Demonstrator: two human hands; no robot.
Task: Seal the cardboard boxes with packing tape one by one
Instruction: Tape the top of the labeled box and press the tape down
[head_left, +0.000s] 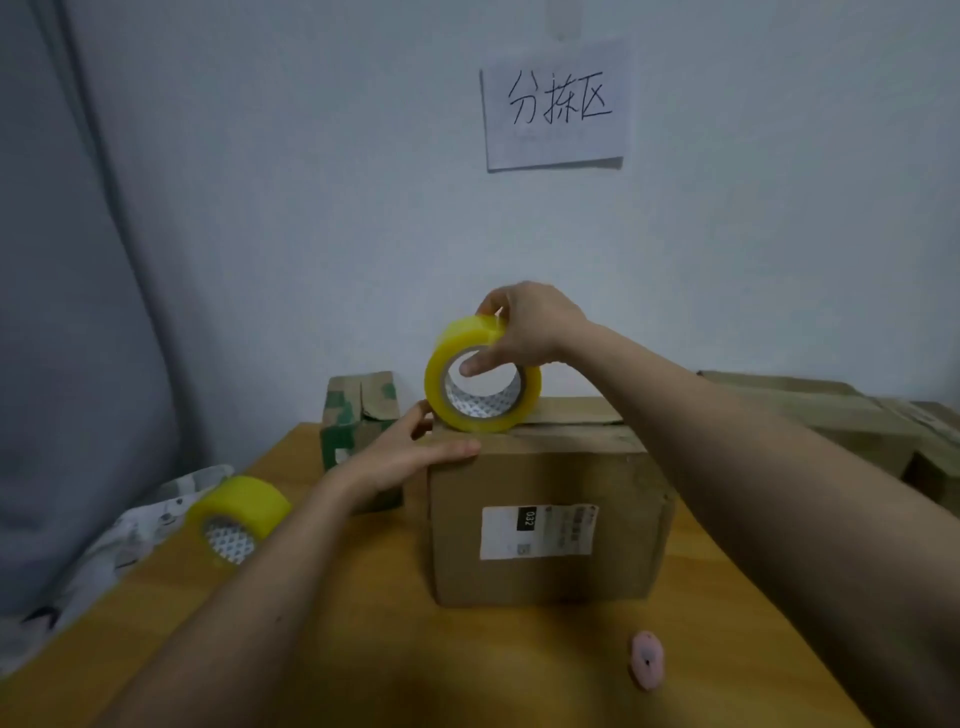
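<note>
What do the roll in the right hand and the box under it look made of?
Tape roll: glossy, translucent yellow plastic film on what looks like a printed paper core. Cardboard box: matte brown cardboard with creased flaps and a white paper label. The right hand grips the roll.

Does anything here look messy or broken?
A little. The green-printed box behind the left hand has its top flaps sticking up, unsealed. The spare tape roll sits at the table's left edge, partly over the patterned cloth. Nothing looks spilled.
</note>
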